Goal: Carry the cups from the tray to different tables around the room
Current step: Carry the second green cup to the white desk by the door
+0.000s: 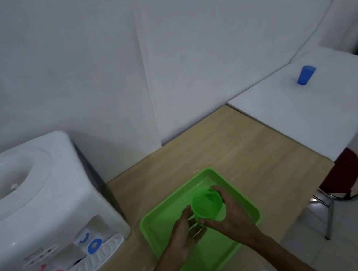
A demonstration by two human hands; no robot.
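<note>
1. I see my right hand (229, 216) wrapped around a green cup (207, 203), fingers curled on its far side and thumb on the near side, gripping it.
2. The cup is upright, mouth facing up, over the middle of the green tray (158, 222); I cannot tell whether its base touches the tray floor.
3. My left hand (184, 232) is open, fingers spread and loosely extended, just beside the cup's left side. The fingertips look near or touching the cup wall.
4. The tray lies on a wooden table (233, 145), next to a white water dispenser (39, 202).
5. A blue cup (305, 75) stands upright on a white table (287, 119) to the right, well apart from the tray.
</note>
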